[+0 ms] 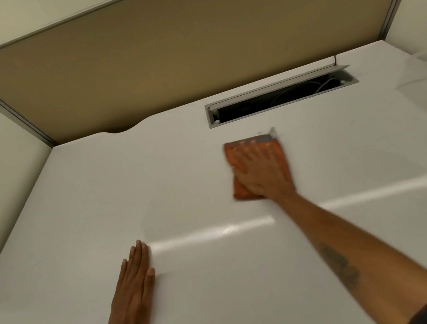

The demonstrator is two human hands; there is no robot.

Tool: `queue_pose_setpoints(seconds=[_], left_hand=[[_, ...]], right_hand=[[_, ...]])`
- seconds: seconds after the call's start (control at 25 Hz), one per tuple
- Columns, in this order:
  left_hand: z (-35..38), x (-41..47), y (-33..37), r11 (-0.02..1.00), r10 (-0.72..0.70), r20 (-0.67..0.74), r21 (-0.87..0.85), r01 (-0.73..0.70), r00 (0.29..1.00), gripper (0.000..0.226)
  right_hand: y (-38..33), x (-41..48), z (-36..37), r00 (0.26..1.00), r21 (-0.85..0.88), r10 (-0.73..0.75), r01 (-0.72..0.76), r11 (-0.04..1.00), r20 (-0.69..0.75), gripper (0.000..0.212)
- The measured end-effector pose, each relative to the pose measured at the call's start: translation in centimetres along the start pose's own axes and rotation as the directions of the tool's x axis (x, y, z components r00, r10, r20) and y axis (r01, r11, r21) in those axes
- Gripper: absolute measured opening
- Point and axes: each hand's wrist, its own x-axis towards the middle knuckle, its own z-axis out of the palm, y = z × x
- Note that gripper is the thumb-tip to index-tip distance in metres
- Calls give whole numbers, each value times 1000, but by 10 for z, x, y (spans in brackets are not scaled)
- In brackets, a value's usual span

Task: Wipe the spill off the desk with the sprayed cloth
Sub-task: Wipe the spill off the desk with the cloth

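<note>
An orange cloth (239,192) lies flat on the white desk (183,180), just in front of the cable slot. My right hand (261,170) presses down on it with fingers spread, arm stretched forward from the lower right. The cloth and hand are blurred. A small greyish smear (269,133) shows at the cloth's far edge; I cannot tell whether it is the spill. My left hand (134,292) rests palm down on the desk near the front left, fingers together, holding nothing.
An open cable slot (279,99) with wires inside is set into the desk behind the cloth. A tan partition panel (171,49) closes the back, and white side panels stand left and right. White paper or tissue (426,70) lies at the far right.
</note>
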Motion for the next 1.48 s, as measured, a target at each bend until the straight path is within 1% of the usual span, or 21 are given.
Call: queue_pose_setpoints(seconds=[0.12, 0.24, 0.36, 0.48, 0.56, 0.64, 0.76, 0.92, 1.04, 1.16, 1.28, 1.48], left_hand=[[0, 0, 4, 1000, -11, 11, 23, 11, 1000, 67], [-2, 1, 7, 999, -34, 24, 29, 34, 999, 69], [-2, 4, 10, 999, -45, 16, 15, 45, 999, 71], [-2, 6, 9, 999, -43, 9, 11, 42, 999, 70], [-2, 6, 7, 999, -34, 4, 8, 34, 999, 68], [0, 6, 6, 1000, -26, 0, 3, 26, 1000, 67], [0, 5, 3, 1000, -19, -4, 4, 20, 1000, 66], [1, 6, 1, 1000, -13, -9, 10, 13, 1000, 63], [2, 4, -1, 1000, -5, -23, 12, 6, 1000, 58], [2, 1, -1, 1000, -1, -45, -10, 0, 999, 57], [1, -2, 0, 995, -20, -71, -101, 13, 997, 58], [0, -4, -2, 976, -58, -96, -215, 36, 994, 60]], right_hand=[[101, -17, -15, 978, -83, 201, -204, 975, -51, 61], [158, -40, -28, 941, -110, 326, -334, 936, -84, 63], [185, -41, -33, 924, -119, 375, -382, 917, -74, 63], [185, -18, -33, 936, -132, 346, -351, 927, -62, 68], [167, 4, -30, 953, -119, 300, -303, 945, -43, 71], [134, 29, -24, 972, -107, 234, -236, 966, -31, 70], [54, 61, -9, 992, -28, 127, -126, 992, 17, 65], [-53, 77, 14, 996, 30, -55, 53, 998, 71, 65], [-113, 72, 29, 976, 56, -194, 189, 980, 99, 66], [-158, 54, 38, 932, 76, -337, 329, 941, 134, 66], [-183, 30, 40, 889, 86, -426, 417, 905, 168, 65], [-205, -30, 37, 834, 114, -526, 513, 851, 169, 64]])
